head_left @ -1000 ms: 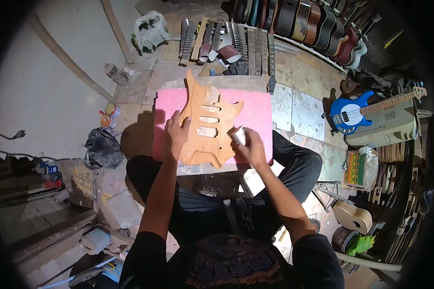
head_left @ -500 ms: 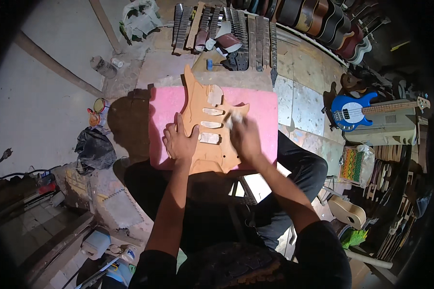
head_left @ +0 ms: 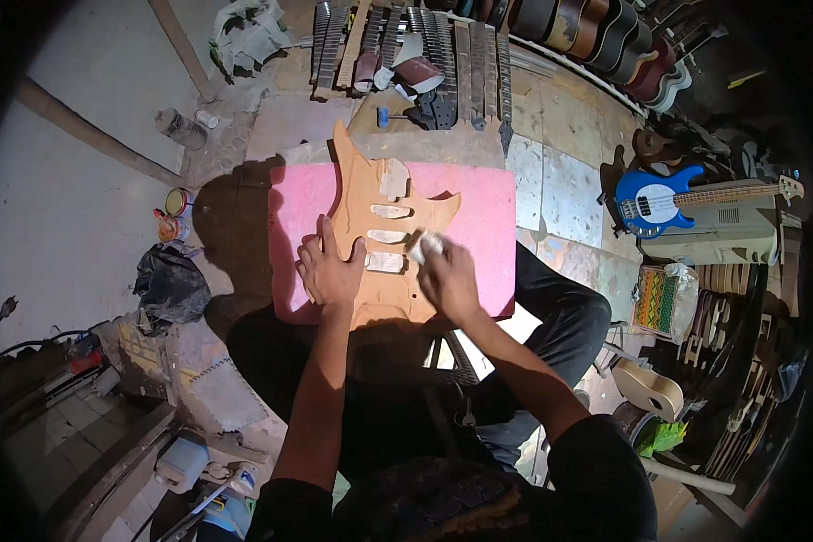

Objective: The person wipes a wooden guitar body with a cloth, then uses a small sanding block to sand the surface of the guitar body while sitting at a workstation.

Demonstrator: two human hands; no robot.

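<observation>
Curving, two-horned wooden guitar body (head_left: 361, 215)

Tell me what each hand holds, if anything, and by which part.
Right hand: a small pale piece, gripped at its near side; blur hides finer detail. Left hand: spread on the guitar body, not visibly gripping it.
</observation>
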